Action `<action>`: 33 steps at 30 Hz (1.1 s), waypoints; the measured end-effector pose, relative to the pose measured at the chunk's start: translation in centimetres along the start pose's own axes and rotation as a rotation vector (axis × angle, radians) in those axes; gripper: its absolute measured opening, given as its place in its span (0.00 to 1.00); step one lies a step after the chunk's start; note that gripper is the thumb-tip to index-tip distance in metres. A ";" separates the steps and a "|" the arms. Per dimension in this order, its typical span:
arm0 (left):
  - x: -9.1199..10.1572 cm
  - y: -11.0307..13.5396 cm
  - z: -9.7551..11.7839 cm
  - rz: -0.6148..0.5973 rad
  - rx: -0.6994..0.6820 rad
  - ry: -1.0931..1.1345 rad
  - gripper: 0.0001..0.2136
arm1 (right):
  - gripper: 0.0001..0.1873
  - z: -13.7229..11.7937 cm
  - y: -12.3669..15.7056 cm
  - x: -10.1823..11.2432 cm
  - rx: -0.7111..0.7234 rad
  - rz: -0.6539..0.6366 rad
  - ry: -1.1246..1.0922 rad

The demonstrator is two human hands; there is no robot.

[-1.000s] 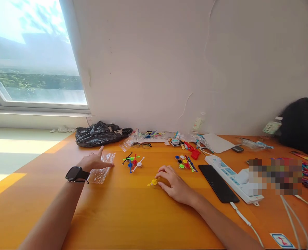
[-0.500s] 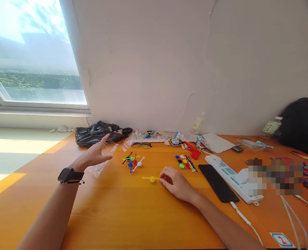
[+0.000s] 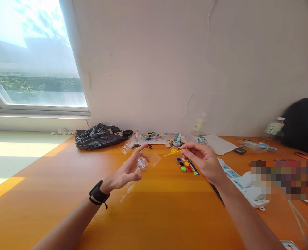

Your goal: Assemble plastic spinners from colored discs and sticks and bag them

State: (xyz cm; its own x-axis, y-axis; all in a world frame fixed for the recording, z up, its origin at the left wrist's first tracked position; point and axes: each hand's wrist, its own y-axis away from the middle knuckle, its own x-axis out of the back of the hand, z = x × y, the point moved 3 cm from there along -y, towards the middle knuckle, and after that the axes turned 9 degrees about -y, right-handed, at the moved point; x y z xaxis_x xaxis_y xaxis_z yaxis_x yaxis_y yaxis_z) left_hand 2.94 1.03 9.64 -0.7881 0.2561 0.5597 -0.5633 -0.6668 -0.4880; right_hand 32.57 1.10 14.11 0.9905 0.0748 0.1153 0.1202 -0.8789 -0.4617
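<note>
My right hand (image 3: 202, 161) pinches one arm of a yellow arrow spinner (image 3: 174, 151), raised off the table with its round disc toward the far side. My left hand (image 3: 126, 173), wearing a black wristband, hovers left of it with thumb and index finger spread. A crinkled clear plastic bag (image 3: 141, 164) hangs at this hand, seemingly held by its other fingers, which are partly hidden. Below the spinner lie small round discs in several colours (image 3: 183, 168) and a bundle of thin coloured arrows (image 3: 193, 167). The assembled spinners on the table are mostly covered by my left hand.
A black plastic bag (image 3: 99, 137) lies at the back left near the window. Along the wall are glasses (image 3: 143, 147), packets and white paper (image 3: 220, 144). To the right sit a white power strip (image 3: 233, 177), a small black case (image 3: 239, 150) and a black bag (image 3: 303, 125).
My right hand has lifted the yellow spinner from the table and carried it up and right. My left hand has moved right, the clear bag moving along with it.
</note>
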 end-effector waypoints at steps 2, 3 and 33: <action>-2.3 0.0 -0.1 0.010 0.014 0.170 0.43 | 0.16 -2.8 -1.2 0.3 0.092 0.004 0.023; -3.1 0.0 -0.3 0.048 0.018 0.230 0.44 | 0.15 -4.2 -1.8 0.3 0.117 -0.014 0.047; -5.3 2.0 -2.5 0.180 -0.207 -0.194 0.39 | 0.16 -5.5 -3.9 -8.4 -0.209 -1.087 0.436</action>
State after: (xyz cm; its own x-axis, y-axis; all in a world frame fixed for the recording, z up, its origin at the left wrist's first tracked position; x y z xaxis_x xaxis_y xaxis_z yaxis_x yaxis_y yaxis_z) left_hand 5.41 0.12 4.00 -0.8286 -0.0042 0.5599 -0.4738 -0.5274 -0.7052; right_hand 23.38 1.36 19.78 0.2651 0.6972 0.6660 0.8300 -0.5166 0.2104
